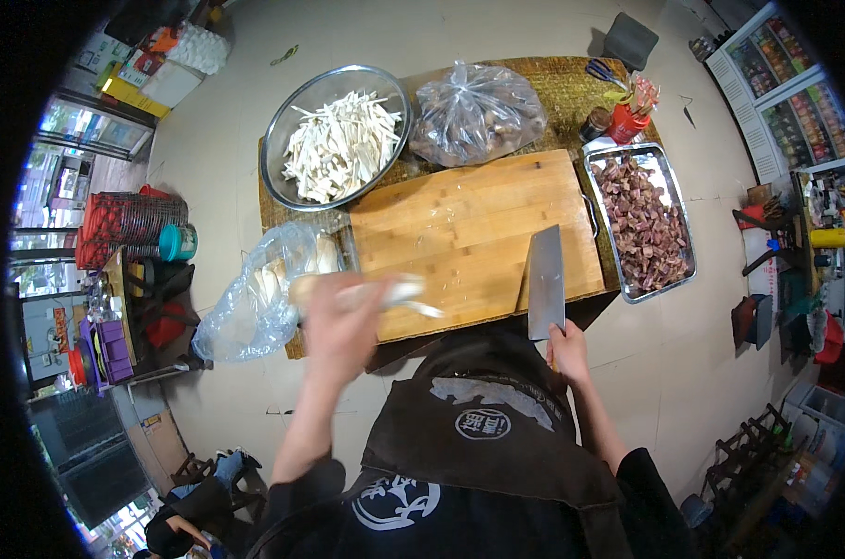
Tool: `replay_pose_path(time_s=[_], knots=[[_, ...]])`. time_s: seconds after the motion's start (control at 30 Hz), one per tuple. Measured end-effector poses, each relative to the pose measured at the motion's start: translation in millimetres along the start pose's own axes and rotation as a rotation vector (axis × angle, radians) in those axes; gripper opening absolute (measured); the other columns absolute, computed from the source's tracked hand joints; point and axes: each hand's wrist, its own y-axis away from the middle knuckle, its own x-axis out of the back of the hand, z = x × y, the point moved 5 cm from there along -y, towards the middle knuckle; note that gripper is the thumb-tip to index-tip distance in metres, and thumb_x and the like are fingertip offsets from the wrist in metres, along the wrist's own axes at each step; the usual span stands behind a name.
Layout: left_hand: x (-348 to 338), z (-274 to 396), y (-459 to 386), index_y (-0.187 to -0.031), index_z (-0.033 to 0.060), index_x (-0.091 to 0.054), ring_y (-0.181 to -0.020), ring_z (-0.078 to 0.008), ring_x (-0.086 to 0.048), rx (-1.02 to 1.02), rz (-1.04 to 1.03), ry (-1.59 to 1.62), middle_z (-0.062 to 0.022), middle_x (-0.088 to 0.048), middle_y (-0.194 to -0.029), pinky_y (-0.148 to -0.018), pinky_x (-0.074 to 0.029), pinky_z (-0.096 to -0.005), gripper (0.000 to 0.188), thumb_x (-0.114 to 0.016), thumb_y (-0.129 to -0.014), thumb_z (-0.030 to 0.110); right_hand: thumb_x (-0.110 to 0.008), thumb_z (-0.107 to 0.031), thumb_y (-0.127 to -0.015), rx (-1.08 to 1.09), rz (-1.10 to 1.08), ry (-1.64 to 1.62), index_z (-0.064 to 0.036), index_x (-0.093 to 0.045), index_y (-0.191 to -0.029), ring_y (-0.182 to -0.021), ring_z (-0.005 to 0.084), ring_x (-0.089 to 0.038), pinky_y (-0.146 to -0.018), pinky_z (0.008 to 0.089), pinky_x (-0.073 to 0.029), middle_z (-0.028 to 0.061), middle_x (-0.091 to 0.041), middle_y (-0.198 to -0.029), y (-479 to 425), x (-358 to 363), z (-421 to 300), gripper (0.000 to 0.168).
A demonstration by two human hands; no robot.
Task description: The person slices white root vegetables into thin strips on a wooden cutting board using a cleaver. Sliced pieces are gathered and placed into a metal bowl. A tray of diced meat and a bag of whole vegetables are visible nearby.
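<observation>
My left hand (343, 328) is blurred and grips whitish king oyster mushrooms (405, 288) over the near left corner of a wooden cutting board (464, 216). A cleaver (547, 279) is in my right hand (569, 349), its broad blade pointing away from me above the board's near right part. Small white scraps dot the board. Left of it lies an open clear plastic bag (248, 328) with more whole mushrooms (272, 279) inside. Beyond the board's left end, a steel bowl (268, 157) holds a heap of white mushroom strips (342, 147).
A tied plastic bag (478, 115) of brownish pieces sits behind the board. To the right is a metal tray (687, 244) of diced meat (639, 223). Scissors (604, 72), a dark jar (595, 124) and a red container (628, 126) stand at the table's far right corner.
</observation>
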Motion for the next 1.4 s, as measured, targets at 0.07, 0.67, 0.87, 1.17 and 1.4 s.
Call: replay_pose_path(time_s=[0.07,0.67,0.87,1.17,1.4], knots=[[-68.6,30.0,-18.9,-0.120,0.0216,-0.067,-0.099,-0.0307,-0.058,-0.202,-0.361,-0.052,-0.0123,-0.059,-0.104,-0.085,-0.048,-0.0421,0.048,-0.067,-0.075,0.005,-0.050,-0.021,-0.100,0.021,-0.025,0.049,0.000,-0.056,-0.095,-0.044,0.0128,-0.052,-0.042,0.0301,-0.044,0.0034,-0.051,-0.057,-4.2,0.9,-3.5,0.022],[-254.6,10.8,1.2,-0.111,0.0087,-0.064,-0.105,-0.0344,-0.055,0.173,-0.259,0.184,-0.0135,-0.059,-0.109,-0.094,-0.043,-0.0451,0.039,-0.074,-0.073,0.006,-0.055,-0.021,-0.093,0.345,0.059,0.734,-0.002,-0.054,-0.090,-0.076,0.0447,-0.062,-0.068,0.0540,-0.049,0.0232,-0.064,-0.079,-27.8,19.4,-30.7,0.020],[-284.5,7.2,12.6,-0.102,0.0030,-0.064,-0.100,-0.0362,-0.056,0.350,-0.082,0.356,-0.0160,-0.057,-0.102,-0.087,-0.048,-0.0442,0.025,-0.070,-0.077,0.002,-0.053,-0.012,-0.086,0.650,-0.029,1.010,-0.003,-0.055,-0.087,-0.068,0.0356,-0.066,-0.060,0.0462,-0.053,0.0173,-0.064,-0.072,-4.4,8.7,-85.2,0.008],[-287.3,0.7,7.2,-0.100,-0.0020,-0.065,-0.098,-0.0368,-0.057,0.498,-0.122,0.405,-0.0174,-0.059,-0.104,-0.087,-0.049,-0.0430,0.025,-0.065,-0.074,-0.003,-0.053,-0.008,-0.083,0.735,-0.275,1.310,-0.001,-0.057,-0.089,-0.067,0.0315,-0.069,-0.058,0.0410,-0.056,0.0168,-0.066,-0.072,-22.3,16.6,-110.7,0.010],[-296.9,-2.8,12.3,-0.087,-0.0001,-0.061,-0.093,-0.0360,-0.056,0.501,-0.114,0.389,-0.0145,-0.056,-0.092,-0.081,-0.048,-0.0440,0.018,-0.070,-0.071,0.001,-0.050,-0.009,-0.088,0.696,-0.326,1.306,-0.002,-0.057,-0.095,-0.073,0.0368,-0.069,-0.062,0.0459,-0.055,0.0194,-0.067,-0.077,-76.7,-18.9,-90.3,0.012]])
